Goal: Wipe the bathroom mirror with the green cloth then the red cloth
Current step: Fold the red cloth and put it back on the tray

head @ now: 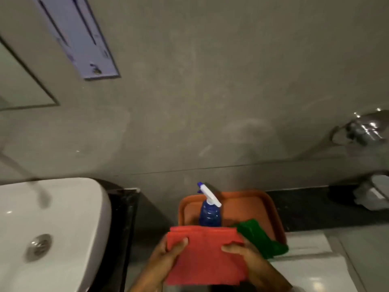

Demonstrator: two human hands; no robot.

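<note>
Both hands — left hand point(168, 252) and right hand point(244, 255) — pinch the folded red cloth point(205, 256) by its side edges, thumbs on top, probably to keep the fold flat. The green cloth point(260, 239) lies draped over the tray point(271, 209) rim, beside the spray bottle point(209, 209). Only a mirror point(19, 81) corner shows at the far left — blurred.

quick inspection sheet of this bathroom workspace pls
surface: orange plastic tray on a white ledge
job's things: folded red cloth held over the tray's near edge; green cloth draped over the tray's right rim; mirror at upper left
clutter: blue spray bottle with white trigger standing in the tray
hands: left hand and right hand both grip the red cloth
cables: nothing seen
surroundings: white ceramic sink at left, grey wall, chrome wall fitting at right
</note>
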